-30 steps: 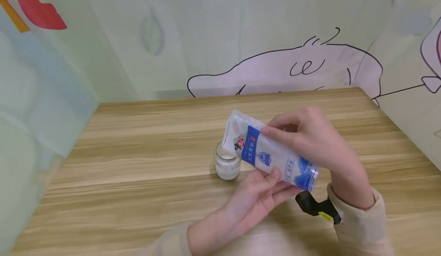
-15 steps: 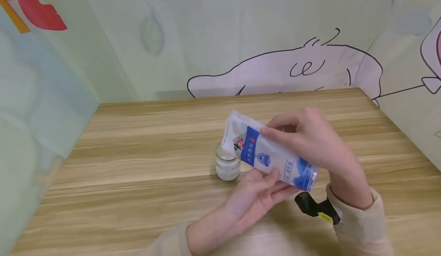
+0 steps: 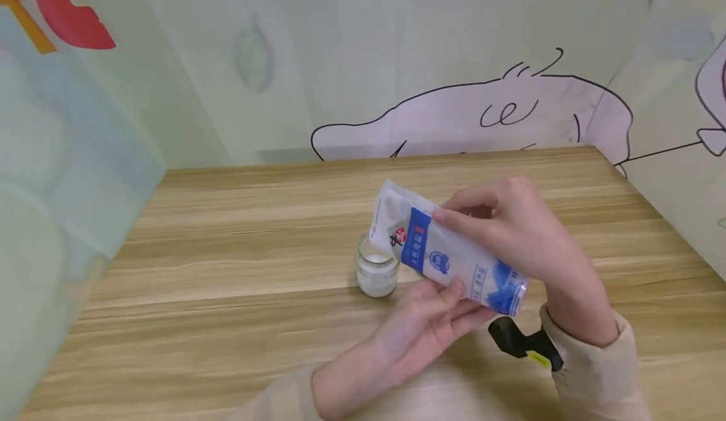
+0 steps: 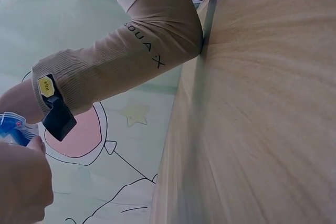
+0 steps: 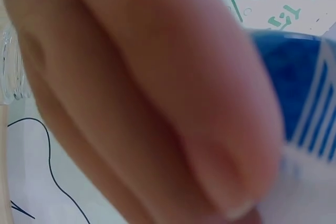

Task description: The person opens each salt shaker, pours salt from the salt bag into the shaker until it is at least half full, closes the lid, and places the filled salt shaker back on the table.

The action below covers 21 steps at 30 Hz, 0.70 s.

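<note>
A white and blue bag of sea salt (image 3: 422,244) slants down to the left, its open end overlapping the mouth of a small glass jar (image 3: 377,279). White salt shows inside the jar, which stands on the table. My left hand (image 3: 416,329) holds the bag from below, thumb on its printed front. From above, my right hand (image 3: 510,232) pinches the bag's upper edge. The right wrist view shows that hand's fingers (image 5: 157,93) large against the bag, with a bit of the jar (image 5: 10,72) at the left edge. In the left wrist view, the bag's blue end (image 4: 16,129) appears beside the left hand (image 4: 23,182).
The wood-grain table (image 3: 227,238) is backed by a pale printed cloth (image 3: 340,49) with cartoon drawings. A black wrist device (image 3: 524,342) with a yellow label sits at the right sleeve (image 3: 595,364).
The head view has shifted slightly. Both hands keep their hold on the salt bag, and its tilt over the jar is almost unchanged.
</note>
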Motion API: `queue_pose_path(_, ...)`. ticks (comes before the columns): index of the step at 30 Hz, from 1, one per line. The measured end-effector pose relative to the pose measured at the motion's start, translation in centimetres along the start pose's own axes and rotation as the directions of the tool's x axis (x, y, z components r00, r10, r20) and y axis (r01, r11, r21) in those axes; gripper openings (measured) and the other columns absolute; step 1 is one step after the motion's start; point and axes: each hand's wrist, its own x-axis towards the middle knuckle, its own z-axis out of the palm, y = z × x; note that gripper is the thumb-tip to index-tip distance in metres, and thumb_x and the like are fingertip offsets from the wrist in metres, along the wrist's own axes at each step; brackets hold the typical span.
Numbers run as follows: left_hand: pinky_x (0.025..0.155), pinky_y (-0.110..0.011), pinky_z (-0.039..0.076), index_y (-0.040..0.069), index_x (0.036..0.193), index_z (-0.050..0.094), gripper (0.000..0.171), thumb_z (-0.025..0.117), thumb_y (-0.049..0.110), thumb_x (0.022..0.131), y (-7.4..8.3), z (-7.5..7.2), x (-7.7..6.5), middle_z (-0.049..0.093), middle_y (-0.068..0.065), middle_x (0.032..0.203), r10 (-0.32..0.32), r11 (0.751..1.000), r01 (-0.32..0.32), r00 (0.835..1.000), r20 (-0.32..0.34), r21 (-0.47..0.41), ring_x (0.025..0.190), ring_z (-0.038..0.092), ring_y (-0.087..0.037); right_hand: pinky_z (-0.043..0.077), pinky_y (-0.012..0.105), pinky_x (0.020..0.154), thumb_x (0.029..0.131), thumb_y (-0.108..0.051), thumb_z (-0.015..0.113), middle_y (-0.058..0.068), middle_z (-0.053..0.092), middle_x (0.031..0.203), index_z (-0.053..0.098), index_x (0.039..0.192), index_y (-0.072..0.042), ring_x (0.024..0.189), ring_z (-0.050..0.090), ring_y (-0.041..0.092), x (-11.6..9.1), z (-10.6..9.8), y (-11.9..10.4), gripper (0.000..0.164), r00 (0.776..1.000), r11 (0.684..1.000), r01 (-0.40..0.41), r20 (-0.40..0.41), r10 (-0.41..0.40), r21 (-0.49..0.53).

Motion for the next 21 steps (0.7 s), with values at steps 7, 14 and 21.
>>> queue_pose_path(7, 0.114, -0.039, 0.038, 0.007, 0.145, 0.033, 0.047, 0.043, 0.009, 0.1, 0.22, 0.21, -0.16, 0.04, -0.022, 0.148, 0.007, 1.0, -0.006, 1.0, -0.012, 0.017, 0.139, 0.037, -0.037, 0.048, 0.023, 0.048, 0.091, -0.023, 0.066, -0.003, 0.07, 0.068, 0.077, 0.087, -0.016, 0.052, 0.057, 0.01, 0.04, -0.01, 0.33, 0.013, 1.0, 1.0, -0.014, 0.02, 0.014, 0.001)
queue_pose_path(14, 0.117, -0.043, 0.034, 0.006, 0.145, 0.033, 0.045, 0.041, 0.009, 0.101, 0.41, 0.24, -0.04, 0.04, -0.023, 0.148, 0.007, 1.0, -0.007, 1.0, -0.015, 0.021, 0.14, 0.036, -0.038, 0.047, 0.023, 0.047, 0.091, -0.024, 0.066, -0.004, 0.069, 0.065, 0.076, 0.086, -0.017, 0.051, 0.056, 0.01, 0.09, 0.03, 0.43, 0.014, 1.0, 1.0, -0.021, 0.02, 0.021, -0.001)
queue_pose_path(21, 0.116, -0.042, 0.035, 0.006, 0.145, 0.032, 0.045, 0.04, 0.008, 0.1, 0.45, 0.17, 0.02, 0.039, -0.022, 0.149, -0.003, 1.0, 0.004, 1.0, -0.024, 0.022, 0.14, 0.036, -0.037, 0.047, 0.023, 0.048, 0.091, -0.024, 0.066, -0.004, 0.068, 0.065, 0.076, 0.086, -0.017, 0.052, 0.055, 0.01, 0.2, 0.07, 0.46, 0.013, 0.999, 0.999, -0.028, 0.032, 0.029, -0.016)
